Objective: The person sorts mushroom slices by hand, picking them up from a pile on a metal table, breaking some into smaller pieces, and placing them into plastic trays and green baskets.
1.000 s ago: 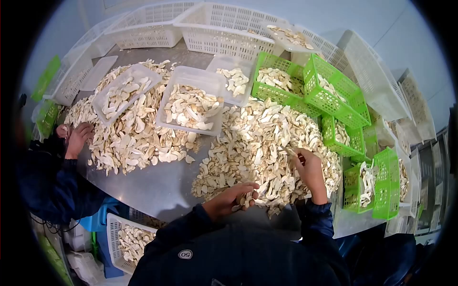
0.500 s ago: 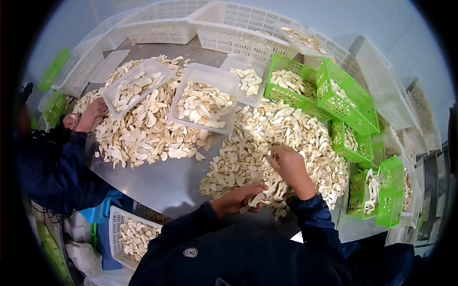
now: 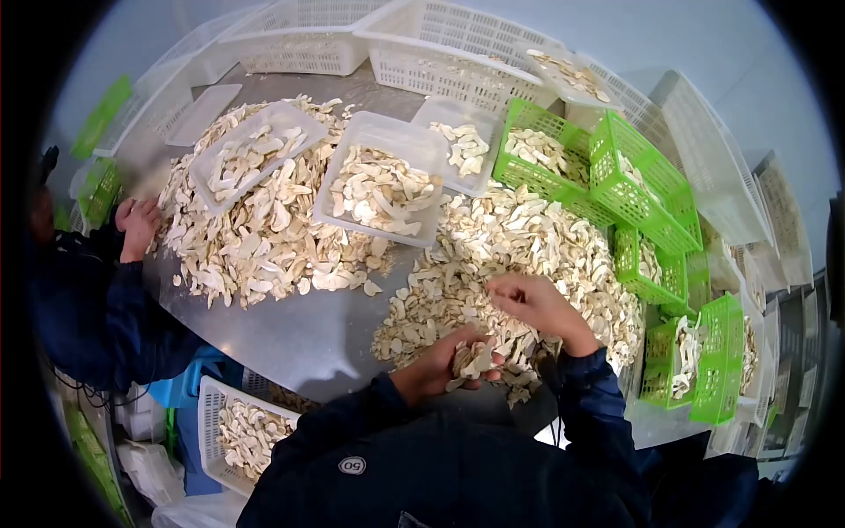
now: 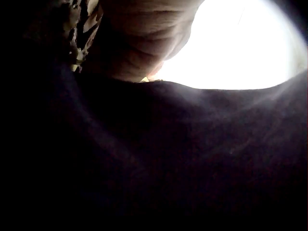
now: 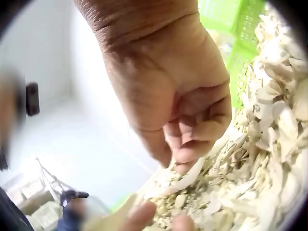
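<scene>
Pale dried slices (image 3: 563, 255), which look like mushroom, lie in a broad heap on the metal table. In the head view my left hand (image 3: 440, 363) holds several slices (image 3: 473, 359) at the heap's near edge, palm up with fingers curled round them. My right hand (image 3: 539, 304) is just above the heap, up and right of the left. The right wrist view has its fingers (image 5: 192, 151) bent, with a curved white slice (image 5: 185, 180) pinched at the tips of the right hand (image 5: 168, 91). The left wrist view is mostly dark sleeve, with part of the left hand (image 4: 149, 38).
Clear trays (image 3: 380, 180) of slices stand beyond, by a second heap (image 3: 255, 255). Green baskets (image 3: 647, 180) line the right side; white crates (image 3: 449, 66) stand behind. At the left, another person's hand (image 3: 138, 224) is beside the second heap. A crate of slices (image 3: 251, 436) stands below the table's edge.
The head view has shifted. My right hand has moved from the heap's right part towards my left hand, which has turned and shows more slices. The other person's hand has drawn back left.
</scene>
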### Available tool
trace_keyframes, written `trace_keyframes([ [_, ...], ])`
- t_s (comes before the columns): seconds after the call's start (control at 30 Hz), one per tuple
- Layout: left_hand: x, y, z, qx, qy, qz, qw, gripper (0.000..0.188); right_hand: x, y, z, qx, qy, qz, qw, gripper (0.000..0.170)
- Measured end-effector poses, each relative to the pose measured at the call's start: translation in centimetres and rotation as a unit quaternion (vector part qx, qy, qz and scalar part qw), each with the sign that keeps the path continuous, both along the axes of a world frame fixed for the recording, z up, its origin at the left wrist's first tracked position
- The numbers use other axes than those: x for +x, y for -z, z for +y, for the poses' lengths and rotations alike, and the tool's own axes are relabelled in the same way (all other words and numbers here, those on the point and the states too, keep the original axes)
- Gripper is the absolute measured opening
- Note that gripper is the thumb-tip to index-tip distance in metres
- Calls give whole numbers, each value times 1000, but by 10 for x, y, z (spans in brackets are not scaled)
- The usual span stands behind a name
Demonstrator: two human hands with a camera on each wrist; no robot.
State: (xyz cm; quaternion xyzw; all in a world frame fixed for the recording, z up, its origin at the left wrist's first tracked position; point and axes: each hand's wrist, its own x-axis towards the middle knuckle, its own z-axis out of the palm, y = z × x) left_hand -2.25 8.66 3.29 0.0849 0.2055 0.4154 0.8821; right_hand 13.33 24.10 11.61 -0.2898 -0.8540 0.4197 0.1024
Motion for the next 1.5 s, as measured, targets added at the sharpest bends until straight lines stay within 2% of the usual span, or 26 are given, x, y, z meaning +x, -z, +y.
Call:
trace_keyframes([
  [0.07,2,14,-2,24,11,-16,1000,41,-13,8,9,169,48,-46,983,34],
  [0.17,1,17,-5,24,2,57,998,41,-24,28,18,241,30,-7,970,35],
  [0.2,0,16,-5,23,3,46,999,41,-33,19,12,204,31,-27,978,34],
  [0.27,-1,13,-4,17,7,23,1000,42,-45,19,12,242,-25,-28,970,35],
  [0.33,0,10,-4,28,25,48,998,43,-59,19,8,255,-59,-34,964,37],
  [0.43,-5,1,-5,38,37,51,997,43,-76,33,9,323,-107,11,940,31],
  [0.5,-7,-11,-7,28,33,64,997,43,-80,33,10,327,-99,11,940,23],
  [0.57,-7,-7,-7,46,13,63,997,41,-78,31,15,322,-92,-5,942,20],
  [0.6,-7,-4,-7,54,3,61,997,40,-73,30,17,317,-68,50,945,14],
  [0.67,-7,4,-5,42,-15,17,999,41,-59,3,9,143,-51,-16,988,12],
  [0.7,-6,8,-4,36,-22,-6,999,42,-50,-7,7,54,-38,-49,997,12],
  [0.73,-5,9,-4,48,-32,-34,998,44,-42,-8,10,-56,-85,-28,994,17],
  [0.8,-4,11,-3,73,-50,-88,992,47,-35,-30,14,-142,-155,-73,975,20],
  [0.83,-3,9,-4,52,-48,-69,995,46,-34,-41,17,-184,-189,-93,960,21],
  [0.87,-2,7,-4,32,-46,-49,997,46,-32,-30,27,-96,-188,-84,974,22],
  [0.9,-1,5,-5,11,-45,-27,999,46,-35,-25,33,-112,-124,-71,983,21],
  [0.97,-1,9,-5,27,-23,-38,999,39,-43,-3,57,64,-45,-62,995,23],
  [1.03,-2,9,-5,24,-7,-31,999,36,-57,20,76,105,-33,-75,991,25],
  [1.07,-3,12,-5,27,-5,-30,999,36,-64,30,83,126,-29,-81,988,27],
  [1.2,-3,19,-5,29,1,-39,999,36,-90,46,71,218,-79,48,971,22],
  [1.3,-2,15,-5,27,-4,-36,999,41,-87,43,69,242,-126,-69,960,21],
  [1.33,-2,12,-5,27,-9,-32,999,43,-84,31,65,215,-140,-94,962,19],
  [1.43,-3,5,-7,35,-33,-12,999,46,-67,-6,50,56,-101,-115,987,14],
  [1.47,-3,7,-5,37,-30,-16,999,46,-58,-8,52,31,-121,-80,989,17],
  [1.5,-3,9,-5,40,-26,-20,999,45,-50,-11,57,-103,-75,-49,991,19],
])
